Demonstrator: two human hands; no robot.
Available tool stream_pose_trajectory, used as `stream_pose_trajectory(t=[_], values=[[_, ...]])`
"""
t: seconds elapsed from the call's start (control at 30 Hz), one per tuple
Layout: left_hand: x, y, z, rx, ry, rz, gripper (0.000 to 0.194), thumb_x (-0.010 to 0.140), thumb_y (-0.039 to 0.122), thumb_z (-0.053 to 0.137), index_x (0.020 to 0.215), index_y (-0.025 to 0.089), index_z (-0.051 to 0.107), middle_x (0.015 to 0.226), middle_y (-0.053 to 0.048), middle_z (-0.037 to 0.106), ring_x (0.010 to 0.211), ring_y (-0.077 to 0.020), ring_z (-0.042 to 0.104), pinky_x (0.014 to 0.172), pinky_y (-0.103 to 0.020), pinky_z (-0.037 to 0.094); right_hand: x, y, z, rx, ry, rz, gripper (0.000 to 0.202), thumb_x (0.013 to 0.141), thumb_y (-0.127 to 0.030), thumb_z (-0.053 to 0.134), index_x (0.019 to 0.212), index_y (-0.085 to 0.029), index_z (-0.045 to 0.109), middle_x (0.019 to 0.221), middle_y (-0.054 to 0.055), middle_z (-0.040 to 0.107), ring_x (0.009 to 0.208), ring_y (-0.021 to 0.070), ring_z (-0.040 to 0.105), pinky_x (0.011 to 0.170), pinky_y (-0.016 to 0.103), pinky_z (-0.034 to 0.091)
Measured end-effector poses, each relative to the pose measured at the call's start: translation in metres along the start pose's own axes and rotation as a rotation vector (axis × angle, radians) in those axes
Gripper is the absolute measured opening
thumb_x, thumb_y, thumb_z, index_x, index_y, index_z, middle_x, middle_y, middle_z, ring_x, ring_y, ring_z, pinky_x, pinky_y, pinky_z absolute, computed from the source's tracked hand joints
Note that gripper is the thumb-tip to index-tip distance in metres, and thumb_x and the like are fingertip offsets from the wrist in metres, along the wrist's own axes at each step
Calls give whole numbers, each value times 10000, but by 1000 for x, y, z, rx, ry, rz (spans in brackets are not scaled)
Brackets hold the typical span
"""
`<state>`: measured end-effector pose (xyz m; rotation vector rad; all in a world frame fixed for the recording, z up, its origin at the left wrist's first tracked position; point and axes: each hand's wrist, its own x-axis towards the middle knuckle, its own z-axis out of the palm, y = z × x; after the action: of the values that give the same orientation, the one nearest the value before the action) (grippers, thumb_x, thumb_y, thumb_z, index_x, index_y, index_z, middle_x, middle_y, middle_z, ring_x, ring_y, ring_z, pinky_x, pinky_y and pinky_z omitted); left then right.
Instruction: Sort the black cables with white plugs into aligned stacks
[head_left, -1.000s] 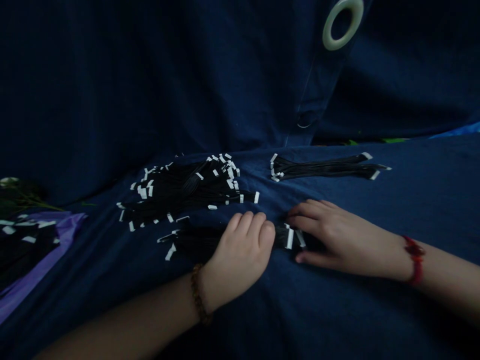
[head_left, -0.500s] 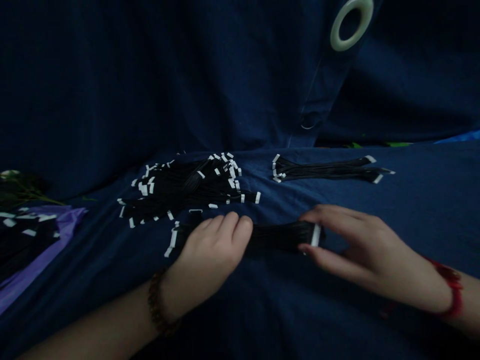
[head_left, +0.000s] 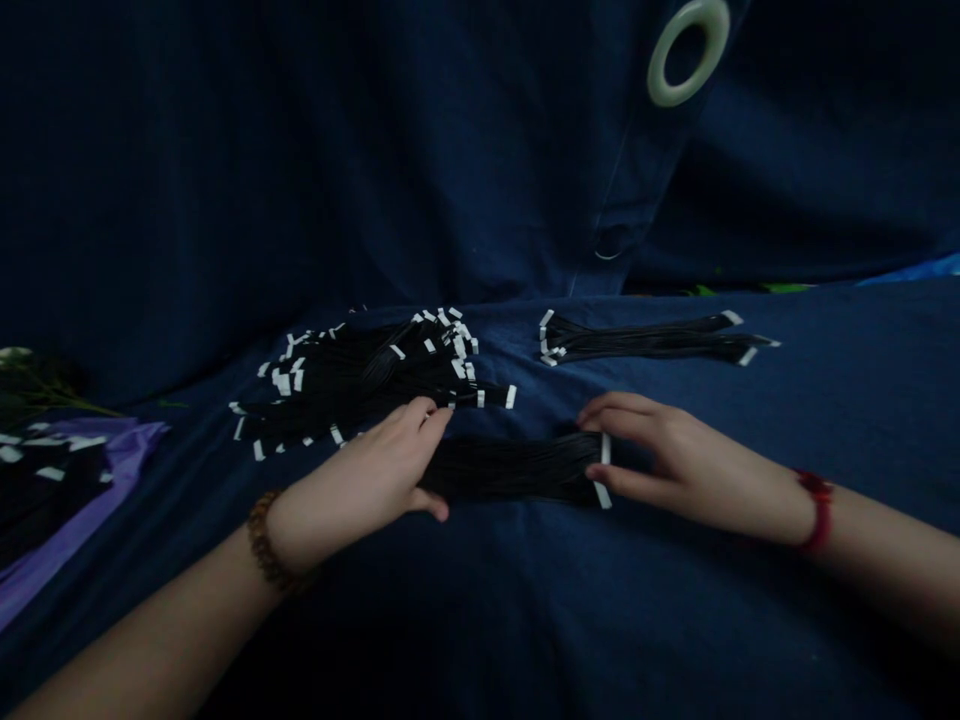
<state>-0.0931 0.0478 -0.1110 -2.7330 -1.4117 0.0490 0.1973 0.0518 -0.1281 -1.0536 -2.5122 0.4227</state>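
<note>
A flat bundle of black cables (head_left: pixel 517 468) with white connector ends lies on dark blue cloth between my hands. My left hand (head_left: pixel 390 460) rests over its left end, thumb and fingers apart around it, hiding the connectors there. At the right end, my right hand (head_left: pixel 637 445) has its thumb and fingers on the edge by the white connectors. Behind my left hand lies a larger pile of similar cables (head_left: pixel 367 360). A smaller bundle (head_left: pixel 645 338), spread at both ends, lies behind my right hand.
At the far left, more white-ended cables (head_left: pixel 45 480) lie on a purple sheet (head_left: pixel 135 450), near green stems (head_left: pixel 45 385). A blue curtain (head_left: pixel 450 150) with a pale ring (head_left: pixel 688 52) hangs behind. Green leaves (head_left: pixel 784 288) show at the cloth's back edge.
My left hand has shifted left and loosened, its thumb now apart from the fingers. My right hand has moved a little left with the bundle's right end. The view has shifted slightly.
</note>
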Motion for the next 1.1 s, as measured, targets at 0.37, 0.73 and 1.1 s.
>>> stream_pose_trajectory(t=[0.37, 0.73, 1.1], values=[[-1, -5, -1, -22, -106, 79, 361, 741, 359, 696, 1010, 163, 554, 1006, -58, 555, 969, -217, 523, 864, -330, 423, -4, -12, 2, -285, -34, -138, 379, 787, -324, 592, 1120, -145, 564, 1105, 116, 581, 1005, 247, 535, 890, 423, 425], [2, 3, 3, -59, -213, 94, 259, 733, 136, 626, 975, 160, 538, 1013, -72, 566, 901, -204, 580, 828, -324, 474, 5, -32, 35, -481, 4, -122, 604, 817, -361, 538, 1301, -4, 483, 1213, 208, 562, 1118, 319, 507, 983, 444, 383], [-1, 14, 3, 178, -148, 140, 511, 751, 165, 604, 1215, 43, 429, 1070, -153, 588, 862, -262, 622, 746, -392, 531, 55, -68, 59, -270, -31, -102, 807, 726, -304, 631, 1375, 27, 284, 1173, 204, 579, 1017, 267, 582, 840, 352, 478]])
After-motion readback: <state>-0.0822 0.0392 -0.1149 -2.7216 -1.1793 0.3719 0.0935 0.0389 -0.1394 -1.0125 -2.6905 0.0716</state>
